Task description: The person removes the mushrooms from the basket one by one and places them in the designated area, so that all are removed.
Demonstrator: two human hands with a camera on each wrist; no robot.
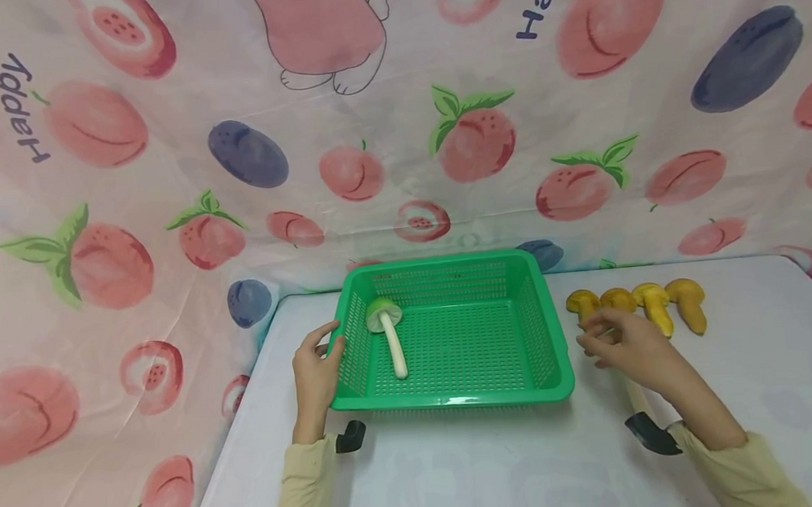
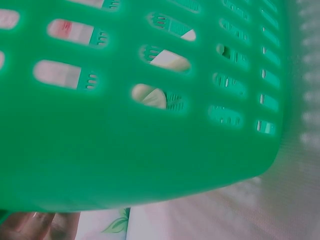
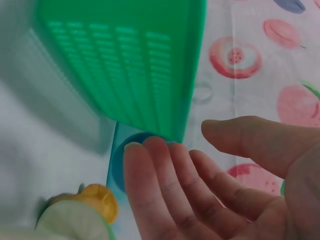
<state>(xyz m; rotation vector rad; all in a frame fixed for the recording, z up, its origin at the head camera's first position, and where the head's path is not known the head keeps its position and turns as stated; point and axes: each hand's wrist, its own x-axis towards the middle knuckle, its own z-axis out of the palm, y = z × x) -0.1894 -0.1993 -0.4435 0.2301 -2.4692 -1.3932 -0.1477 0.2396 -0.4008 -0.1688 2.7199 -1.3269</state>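
A green plastic basket stands in the middle of the table in the head view. Inside, near its left wall, lies a toy mushroom with a green cap and long white stem. My left hand holds the basket's left rim, its fingers partly hidden in the left wrist view. To the right of the basket, my right hand hovers with loose fingers, the thumb apart from them. Beneath it shows a pale stem; a pale-green mushroom cap appears in the right wrist view, away from the fingers.
Several yellow toy mushrooms stand in a row at the back right, the leftmost ones partly behind my right hand. A fruit-printed cloth hangs behind the white table.
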